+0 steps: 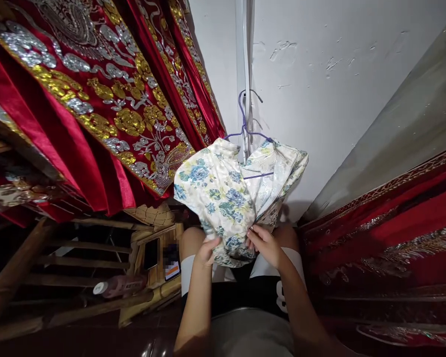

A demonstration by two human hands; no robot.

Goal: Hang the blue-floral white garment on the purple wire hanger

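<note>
A white dress or blouse with blue and yellow-green flowers hangs in front of me on a purple wire hanger. Its front lies partly open on the right, baring the pale lining and the hanger's lower bar. My left hand grips the lower left side of the cloth, thumb on top. Close to the overlapping front edge, my right hand pinches the fabric between thumb and fingers. The garment's lower part gathers over my lap, and its hem is hidden.
Red drapes with gold and silver sequins hang at left. A bamboo chair holds a bottle and a phone. A white wall with a vertical pipe stands ahead; red fringed cloth lies at right.
</note>
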